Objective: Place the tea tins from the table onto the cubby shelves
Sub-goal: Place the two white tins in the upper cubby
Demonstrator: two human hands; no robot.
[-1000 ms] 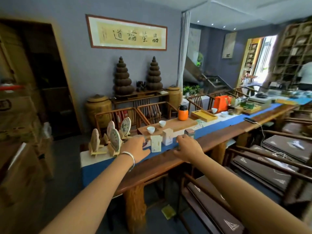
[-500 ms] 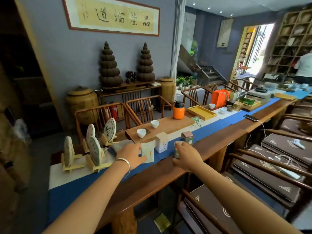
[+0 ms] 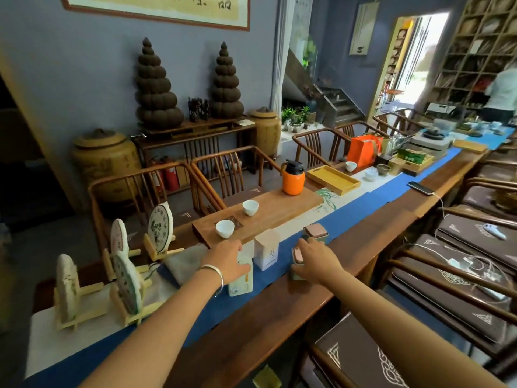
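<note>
Right now four tea containers stand close together on the blue runner (image 3: 321,239) along the near part of the long wooden tabletop (image 3: 363,247). The left hand (image 3: 228,260), a silver bangle (image 3: 215,278) on its wrist, lies over the top of a pale carton-shaped tin (image 3: 242,281), fingers curled down its far side; the tin is upright on the runner. Just to its right stands a white square tin (image 3: 267,252), untouched. The right hand (image 3: 314,259) wraps a small green tin with a pink lid (image 3: 297,254), thumb on the near side and fingers over the top, with the tin's base at the runner's edge. Behind that hand a second pink-lidded tin (image 3: 315,233) stands free.

Beyond the tins a wooden tea board (image 3: 279,208) carries two white cups (image 3: 224,228) and an orange flask (image 3: 293,179). To the left, round tea cakes on wooden stands (image 3: 126,281) sit on a pale cloth. Further along lie a yellow tray (image 3: 333,179), an orange bag (image 3: 363,149) and a phone (image 3: 419,188). The cubby shelves (image 3: 475,46) fill the far right wall, well apart from the tins.
</note>
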